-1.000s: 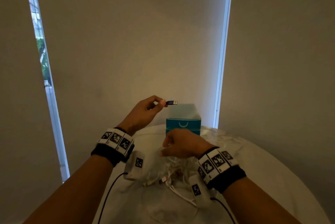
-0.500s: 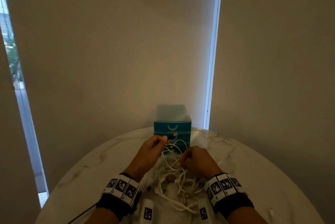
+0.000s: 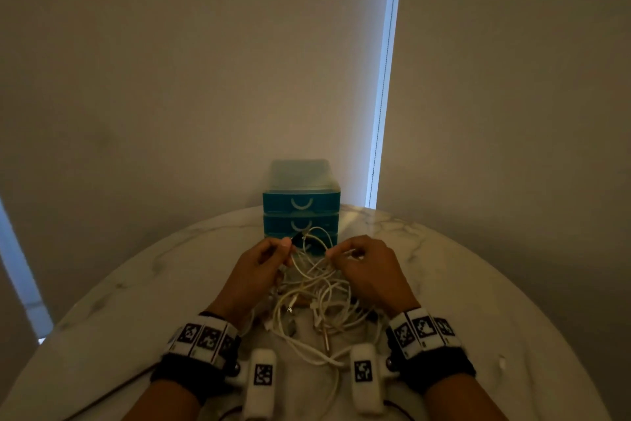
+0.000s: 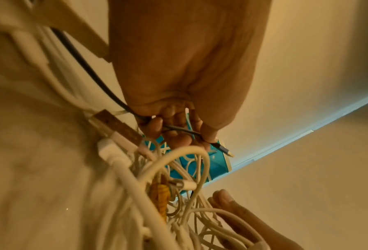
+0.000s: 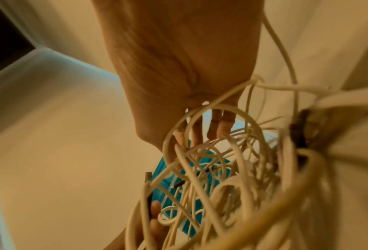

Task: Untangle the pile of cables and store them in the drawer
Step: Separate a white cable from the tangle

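A tangled pile of white cables lies on the round marble table between my wrists. My left hand pinches a dark cable just behind its USB plug, lifted slightly over the pile's far edge. My right hand has its fingers curled round loops of white cable at the pile's far right. The teal drawer unit stands right behind the hands, and its drawers that show are closed. Its lowest drawer is partly hidden by cable loops.
The drawer unit backs onto a beige blind, with a bright window gap to its right. A thin dark lead runs off my left wrist toward the table's near edge. Bare marble lies on both sides of the pile.
My left hand has come down from in front of the blind with the dark USB plug to the pile's far edge. The right hand shifted forward into the loops. The head view tilted downward.
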Available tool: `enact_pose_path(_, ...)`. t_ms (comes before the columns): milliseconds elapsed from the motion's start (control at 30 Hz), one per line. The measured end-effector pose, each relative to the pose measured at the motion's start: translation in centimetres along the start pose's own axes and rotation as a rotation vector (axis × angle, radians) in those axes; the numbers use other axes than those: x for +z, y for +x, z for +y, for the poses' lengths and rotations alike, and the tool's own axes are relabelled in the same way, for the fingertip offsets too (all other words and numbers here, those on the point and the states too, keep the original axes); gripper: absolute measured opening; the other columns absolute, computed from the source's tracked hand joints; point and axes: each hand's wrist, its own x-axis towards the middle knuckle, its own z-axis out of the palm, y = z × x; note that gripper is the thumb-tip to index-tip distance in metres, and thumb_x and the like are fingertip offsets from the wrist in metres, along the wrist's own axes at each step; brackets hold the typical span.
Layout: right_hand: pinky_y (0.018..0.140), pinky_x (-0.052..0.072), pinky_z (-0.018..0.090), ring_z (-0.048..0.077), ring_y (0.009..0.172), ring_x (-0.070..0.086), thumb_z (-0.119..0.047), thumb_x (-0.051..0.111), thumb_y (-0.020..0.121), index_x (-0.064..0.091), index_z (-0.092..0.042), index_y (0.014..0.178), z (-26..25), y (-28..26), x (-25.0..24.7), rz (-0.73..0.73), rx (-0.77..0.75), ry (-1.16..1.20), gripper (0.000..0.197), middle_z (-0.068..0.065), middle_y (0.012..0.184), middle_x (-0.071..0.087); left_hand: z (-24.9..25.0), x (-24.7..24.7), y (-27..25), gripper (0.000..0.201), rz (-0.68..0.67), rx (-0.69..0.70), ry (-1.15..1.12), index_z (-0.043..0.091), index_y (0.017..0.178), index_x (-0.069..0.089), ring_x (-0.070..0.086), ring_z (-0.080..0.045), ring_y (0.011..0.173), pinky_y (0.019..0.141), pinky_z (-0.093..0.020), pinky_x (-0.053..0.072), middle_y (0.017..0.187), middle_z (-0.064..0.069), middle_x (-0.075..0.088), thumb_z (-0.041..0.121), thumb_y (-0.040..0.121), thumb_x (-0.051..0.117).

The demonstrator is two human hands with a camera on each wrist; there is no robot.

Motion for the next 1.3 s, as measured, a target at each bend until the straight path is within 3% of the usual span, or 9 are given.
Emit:
enact_pose_path(100, 0.073, 0.043, 0.005, -0.018, 0.095, 0.060, -0.040, 0.085, 0.087, 0.085, -0.033, 0.092, -1.2, -0.3, 0.3, -0.031, -0.131, -0.038, 0.009, -0.019, 0.099, 0.073, 0.1, -0.2, -0.8, 0.032, 0.005, -0.024, -0.083, 0.014, 0.104, 0.077, 0.057, -0.010, 0.061, 0.054, -0.019, 0.049, 0.097, -0.006, 0.076, 0.041, 0.105, 0.061)
enact_pose_path(367, 0.072, 0.052, 0.010, -0.003, 0.082, 0.073, -0.033, 0.088, 0.084, 0.087, -0.030, 0.095, -0.8, -0.4, 2.9, -0.212, -0.073, -0.119, 0.012, -0.014, 0.085, 0.081, -0.4, -0.6, -1.4, 0.031, -0.010, -0.056, -0.214, 0.012, 0.114, 0.075, 0.052, -0.012, 0.059, 0.057, -0.023, 0.048, 0.113, -0.014, 0.074, 0.037, 0.106, 0.059)
enact_pose_path(467, 0.082, 0.061, 0.024, 0.004, 0.087, 0.073, -0.038, 0.085, 0.081, 0.086, -0.035, 0.087, -0.2, -0.1, 3.3, -0.188, -0.034, -0.173, 0.007, -0.013, 0.084, 0.080, -0.5, -0.5, -1.3, 0.031, 0.004, -0.056, -0.230, 0.014, 0.113, 0.077, 0.053, -0.013, 0.060, 0.057, -0.023, 0.048, 0.109, -0.010, 0.075, 0.039, 0.105, 0.060)
enact_pose_path(533, 0.087, 0.062, 0.034, 0.009, 0.097, 0.070, -0.047, 0.079, 0.078, 0.083, -0.037, 0.085, -0.4, -0.2, 3.3, -0.124, -0.064, -0.161, 0.012, -0.014, 0.085, 0.077, -0.6, -0.6, -1.2, 0.031, 0.029, -0.063, -0.254, 0.015, 0.111, 0.077, 0.053, -0.013, 0.060, 0.055, -0.023, 0.047, 0.104, -0.005, 0.075, 0.040, 0.105, 0.060)
enact_pose_path(633, 0.081, 0.054, 0.016, 0.000, 0.093, 0.067, -0.034, 0.078, 0.093, 0.080, -0.028, 0.092, -2.3, -0.4, 1.4, 0.097, -0.167, 0.160, 0.007, -0.013, 0.093, 0.076, -0.5, -0.8, -1.0, 0.030, 0.054, -0.055, -0.278, 0.014, 0.110, 0.077, 0.050, -0.011, 0.060, 0.056, -0.022, 0.045, 0.101, -0.004, 0.073, 0.040, 0.104, 0.061)
enact_pose_path(700, 0.083, 0.054, 0.019, 0.002, 0.095, 0.066, -0.033, 0.076, 0.097, 0.079, -0.027, 0.101, -3.6, -0.3, -0.5, 0.242, -0.199, 0.372, 0.007, -0.014, 0.100, 0.076, -0.2, -1.0, -0.9, 0.032, 0.070, -0.034, -0.312, 0.011, 0.113, 0.076, 0.048, -0.012, 0.062, 0.060, -0.024, 0.045, 0.099, -0.005, 0.073, 0.038, 0.104, 0.061)
enact_pose_path(933, 0.087, 0.064, 0.034, 0.012, 0.096, 0.075, -0.032, 0.081, 0.094, 0.082, -0.029, 0.103, -6.2, 2.0, -3.4, 0.279, -0.157, 0.418, 0.010, -0.011, 0.099, 0.081, 0.4, -1.4, -0.8, 0.040, 0.114, 0.013, -0.358, 0.009, 0.113, 0.075, 0.050, -0.012, 0.065, 0.067, -0.027, 0.047, 0.094, -0.003, 0.074, 0.044, 0.096, 0.062)
enact_pose_path(1033, 0.077, 0.058, 0.016, -0.001, 0.090, 0.071, -0.028, 0.079, 0.096, 0.080, -0.024, 0.107, -9.4, 3.9, -5.6, 0.374, -0.260, 0.492, 0.012, -0.012, 0.104, 0.080, 0.3, -1.9, -0.5, 0.043, 0.130, 0.040, -0.365, 0.013, 0.111, 0.077, 0.046, -0.013, 0.067, 0.065, -0.028, 0.041, 0.085, -0.001, 0.067, 0.049, 0.091, 0.065)
enact_pose_path(1300, 0.066, 0.057, 0.026, 0.020, 0.088, 0.078, -0.021, 0.078, 0.097, 0.075, -0.014, 0.104, -11.1, 4.1, -4.6, 0.101, -0.250, 0.387, 0.011, 0.002, 0.101, 0.079, 1.5, -2.2, -0.9, 0.043, 0.103, 0.093, -0.383, 0.022, 0.110, 0.081, 0.028, -0.012, 0.064, 0.060, -0.031, 0.028, 0.073, 0.002, 0.037, 0.059, 0.088, 0.077)
